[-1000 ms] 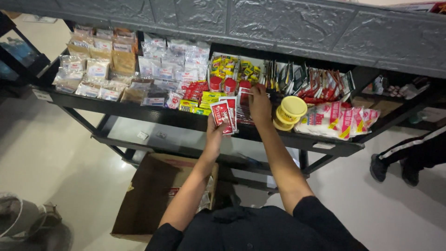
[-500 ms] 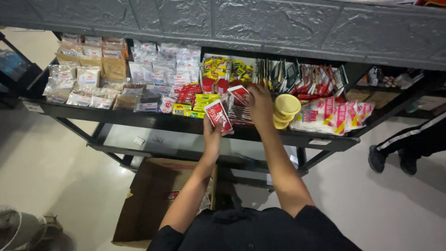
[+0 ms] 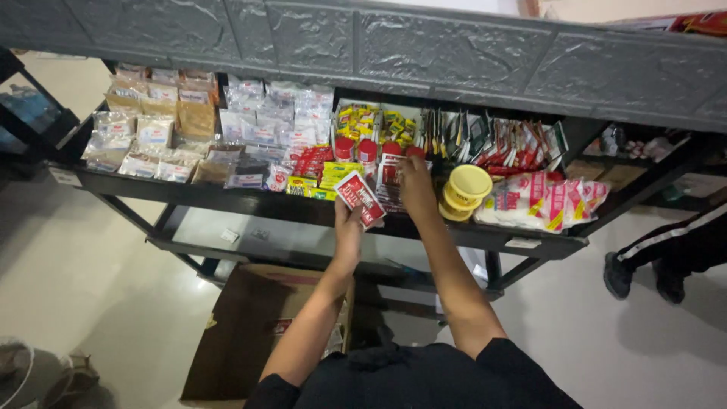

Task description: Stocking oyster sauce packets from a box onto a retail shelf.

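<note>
The left hand (image 3: 350,221) sits at the middle of the frame and pinches a small stack of red sachets (image 3: 360,198) between thumb and fingers. The sachets are flat and rectangular, red with white patches, and they stand tilted, with the upper corner leaning to the left. They are just above the front edge of the black shelf (image 3: 250,203), not lying on it.

The right hand (image 3: 416,185) is just beside, a little to the right. Its fingers are pressed together and reach down among more red packets (image 3: 388,176) standing on the shelf; whether it grips one, I cannot tell.

Right of this hand a stack of yellow cups (image 3: 465,191) is very near, and behind it are red-capped bottles (image 3: 356,149). The shelf is crowded, so free room is only in front of its edge. Both forearms stretch upward from the bottom of the frame. Lower left, a brown cardboard box (image 3: 250,333) stands on the floor.
</note>
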